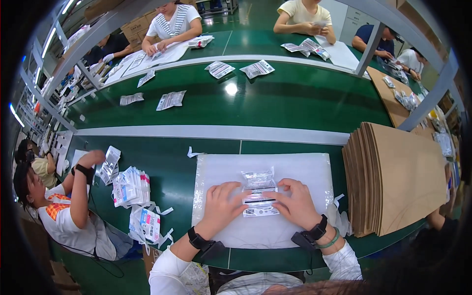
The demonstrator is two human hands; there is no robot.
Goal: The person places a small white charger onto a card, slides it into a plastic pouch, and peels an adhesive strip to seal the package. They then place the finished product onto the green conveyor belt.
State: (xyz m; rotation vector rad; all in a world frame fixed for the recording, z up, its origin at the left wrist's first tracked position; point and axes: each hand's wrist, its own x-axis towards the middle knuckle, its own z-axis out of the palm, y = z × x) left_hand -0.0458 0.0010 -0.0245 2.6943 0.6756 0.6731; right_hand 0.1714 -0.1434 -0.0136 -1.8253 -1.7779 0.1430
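Note:
A small silver printed pouch (258, 180) lies on a white padded sheet (216, 169) in front of me. Its lower part has white and dark printed bands. My left hand (223, 205) grips its left side, with thumb and fingers bent at the edge. On the right side, my right hand (297, 205) holds it the same way, the thumb across its printed face. The undersides of the fingers and the pouch's edges beneath them are hidden. Both wrists wear black straps with small boxes.
A tall stack of brown cardboard sheets (403, 179) stands at the right. Piled white packets (132, 188) and a strapped bundle (150, 223) lie to the left. Beyond a pale rail (211, 132), several pouches (171, 100) rest on the green belt. Co-workers sit across and at left.

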